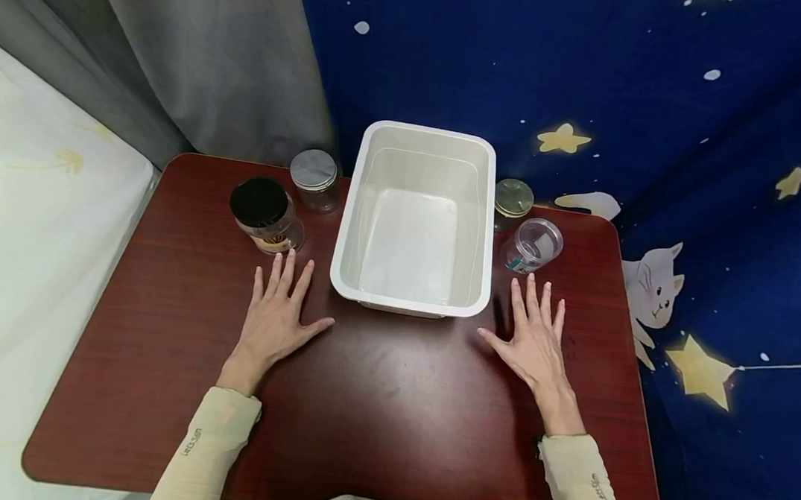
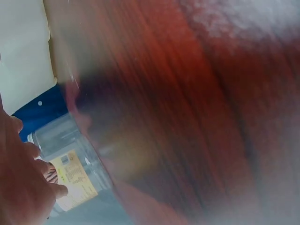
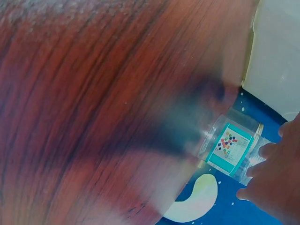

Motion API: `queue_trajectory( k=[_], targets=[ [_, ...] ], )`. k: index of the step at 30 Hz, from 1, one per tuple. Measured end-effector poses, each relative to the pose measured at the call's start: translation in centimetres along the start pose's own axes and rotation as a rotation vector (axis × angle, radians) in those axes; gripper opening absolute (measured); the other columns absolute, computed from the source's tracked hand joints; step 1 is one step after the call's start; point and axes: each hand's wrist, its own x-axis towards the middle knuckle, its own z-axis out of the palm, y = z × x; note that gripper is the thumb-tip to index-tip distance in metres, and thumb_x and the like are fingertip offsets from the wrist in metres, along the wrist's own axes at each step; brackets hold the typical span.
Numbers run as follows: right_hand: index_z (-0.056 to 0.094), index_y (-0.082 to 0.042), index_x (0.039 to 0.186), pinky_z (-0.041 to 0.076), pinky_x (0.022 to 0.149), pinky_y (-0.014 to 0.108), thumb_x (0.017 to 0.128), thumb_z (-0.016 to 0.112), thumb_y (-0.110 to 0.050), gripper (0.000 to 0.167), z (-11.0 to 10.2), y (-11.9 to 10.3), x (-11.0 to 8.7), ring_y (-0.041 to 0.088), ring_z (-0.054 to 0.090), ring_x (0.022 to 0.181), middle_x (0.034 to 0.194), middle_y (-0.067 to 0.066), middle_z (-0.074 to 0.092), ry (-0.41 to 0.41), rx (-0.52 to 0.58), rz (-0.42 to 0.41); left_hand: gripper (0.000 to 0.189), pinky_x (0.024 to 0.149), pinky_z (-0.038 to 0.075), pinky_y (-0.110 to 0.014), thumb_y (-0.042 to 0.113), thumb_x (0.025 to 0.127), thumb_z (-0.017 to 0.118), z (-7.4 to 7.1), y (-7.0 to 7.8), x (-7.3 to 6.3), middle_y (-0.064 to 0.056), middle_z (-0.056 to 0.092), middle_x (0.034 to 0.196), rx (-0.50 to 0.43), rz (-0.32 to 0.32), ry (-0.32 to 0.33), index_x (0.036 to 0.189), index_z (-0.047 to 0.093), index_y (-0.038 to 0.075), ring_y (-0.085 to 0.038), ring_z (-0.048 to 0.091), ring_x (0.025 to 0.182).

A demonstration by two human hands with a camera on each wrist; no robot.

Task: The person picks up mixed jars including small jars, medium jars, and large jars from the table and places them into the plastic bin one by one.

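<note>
My left hand (image 1: 274,325) is spread over the table, palm down, its fingertips just in front of a clear jar with a black lid (image 1: 260,203). In the left wrist view that jar's paper label (image 2: 75,180) shows beyond the fingers. My right hand (image 1: 533,344) is likewise spread, near a clear plastic jar (image 1: 533,245) with a teal-edged label (image 3: 229,149). Neither hand holds anything. Between and beyond them stands a white plastic tub (image 1: 411,239) with nothing inside.
Behind the black-lidded jar is a clear jar with a silver lid (image 1: 314,173). Another jar with a gold-toned lid (image 1: 513,198) stands right of the tub. The dark red table (image 1: 394,406) backs onto a grey curtain (image 1: 228,56) and a blue star-patterned cloth (image 1: 449,58).
</note>
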Motion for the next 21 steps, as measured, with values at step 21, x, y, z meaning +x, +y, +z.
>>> queue_trajectory(
  k=[21],
  targets=[
    [0.017, -0.015, 0.160, 0.003, 0.113, 0.066, 0.078, 0.064, -0.072, 0.111, -0.26, -0.45, -0.81, 0.035, -0.005, 0.151, 0.166, 0.012, 0.008, 0.009, 0.015, 0.015, 0.110, 0.115, 0.004, -0.063, 0.074, 0.077, 0.064, 0.62, 0.28, -0.28, -0.019, 0.009, 0.164, 0.001, 0.028, 0.017, 0.159, 0.023, 0.013, -0.039, 0.007, 0.150]
  ],
)
